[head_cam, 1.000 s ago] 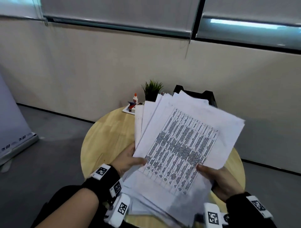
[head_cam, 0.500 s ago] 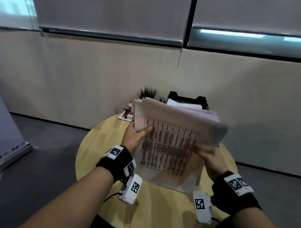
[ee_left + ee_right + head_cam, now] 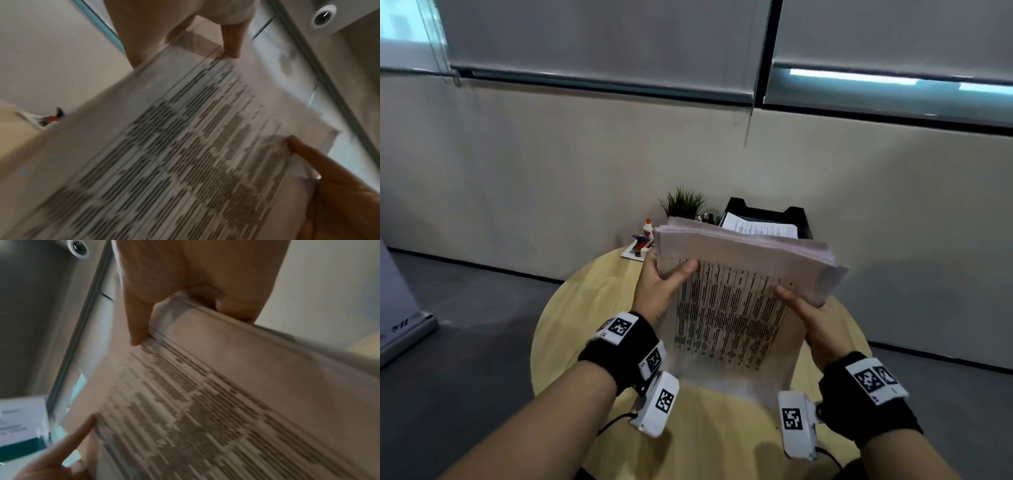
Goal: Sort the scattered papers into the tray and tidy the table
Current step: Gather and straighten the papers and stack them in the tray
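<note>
A thick stack of printed papers (image 3: 732,308) stands nearly upright over the round wooden table (image 3: 592,325), printed side toward me. Its lower edge is blurred, close above the tabletop. My left hand (image 3: 664,281) grips the stack's upper left corner, thumb on the front. My right hand (image 3: 804,315) grips the right edge, thumb on the print. The left wrist view shows my left hand (image 3: 205,40) on the stack (image 3: 185,146). The right wrist view shows my right hand (image 3: 185,308) on the stack (image 3: 226,402). The black paper tray (image 3: 763,209) behind holds a printed sheet (image 3: 756,228).
At the table's far edge stand a small potted plant (image 3: 683,204), a glue bottle (image 3: 648,224) and a small white tray (image 3: 638,245) with desk items. The wall is right behind the table. A white banner base (image 3: 400,329) sits on the grey floor at the left.
The fanned, loose sheets have been gathered into one squared stack and tipped upright. Both hands moved forward over the table with it.
</note>
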`<state>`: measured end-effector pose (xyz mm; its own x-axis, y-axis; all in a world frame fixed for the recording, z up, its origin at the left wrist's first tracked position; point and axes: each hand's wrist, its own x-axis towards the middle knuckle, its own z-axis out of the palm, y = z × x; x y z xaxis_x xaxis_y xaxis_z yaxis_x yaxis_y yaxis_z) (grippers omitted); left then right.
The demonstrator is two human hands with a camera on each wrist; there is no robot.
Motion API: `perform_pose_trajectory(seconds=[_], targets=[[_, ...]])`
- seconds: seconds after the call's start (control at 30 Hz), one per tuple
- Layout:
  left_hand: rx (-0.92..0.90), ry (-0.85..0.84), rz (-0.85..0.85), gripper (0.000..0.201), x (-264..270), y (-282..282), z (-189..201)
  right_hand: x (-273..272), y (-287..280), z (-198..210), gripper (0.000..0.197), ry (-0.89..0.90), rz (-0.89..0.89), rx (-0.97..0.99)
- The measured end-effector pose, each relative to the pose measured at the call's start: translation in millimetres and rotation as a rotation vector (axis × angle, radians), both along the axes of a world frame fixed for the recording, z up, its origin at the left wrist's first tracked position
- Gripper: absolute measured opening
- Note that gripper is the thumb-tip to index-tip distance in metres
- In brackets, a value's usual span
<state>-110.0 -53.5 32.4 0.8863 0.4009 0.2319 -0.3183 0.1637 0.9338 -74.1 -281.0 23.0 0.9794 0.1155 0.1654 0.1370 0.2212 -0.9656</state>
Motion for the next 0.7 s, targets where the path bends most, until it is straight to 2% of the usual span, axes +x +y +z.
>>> perform_pose_trajectory(seconds=[0.1, 0.2, 0.3, 0.4, 0.5, 0.57, 0.63, 0.7], targets=[[0.066, 0.064, 0.027, 0.04, 2, -5, -8, 2, 3, -9, 0.056, 0.012, -0.023, -0.042], [0.063, -0.002, 0.057, 0.033, 2, -13, 3, 5, 7, 0, 0.051, -0.043, -0.065, -0.02], [0.051, -0.086, 0.077, 0.037, 1, -17, 20, 6, 9, 18, 0.057, -0.074, -0.042, 0.098], [0.048, -0.126, 0.114, 0.051, -4, -16, 21, 5, 7, 20, 0.061, -0.085, -0.064, 0.052], [0.07, -0.031, 0.128, 0.047, -9, -14, 2, -3, 3, 10, 0.05, -0.065, -0.099, -0.019], [0.077, 0.045, 0.098, 0.044, -9, -15, -10, -9, 1, 6, 0.044, -0.112, -0.156, -0.063], [0.075, 0.072, 0.069, 0.048, -9, -15, -15, -13, 1, 9, 0.059, -0.228, -0.217, -0.026], [0.075, 0.072, 0.06, 0.049, -9, -14, -16, -14, -1, 17, 0.087, -0.378, -0.286, -0.029]])
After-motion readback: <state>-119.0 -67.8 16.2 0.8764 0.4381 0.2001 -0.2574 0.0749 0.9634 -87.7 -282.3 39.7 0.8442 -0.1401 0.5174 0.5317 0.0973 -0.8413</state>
